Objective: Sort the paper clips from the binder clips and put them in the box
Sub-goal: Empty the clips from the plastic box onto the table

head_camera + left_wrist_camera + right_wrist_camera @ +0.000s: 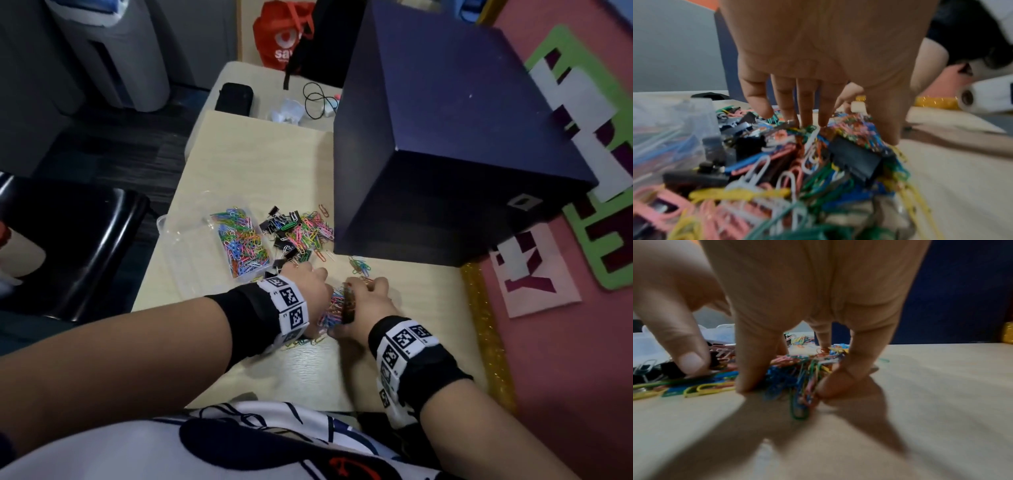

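Both my hands are down on the pale worktop, cupped toward each other around a bundle of coloured paper clips. My left hand has its fingers straight, tips touching the heap. My right hand curls its fingers round the bundle from the other side — a green clip sticks out below. Further out lies a mixed pile of paper clips and black binder clips; a few loose clips sit beside the dark blue box. Left of the pile, a clear plastic box holds sorted paper clips. Wrist views blurred, so finer contact is unclear.
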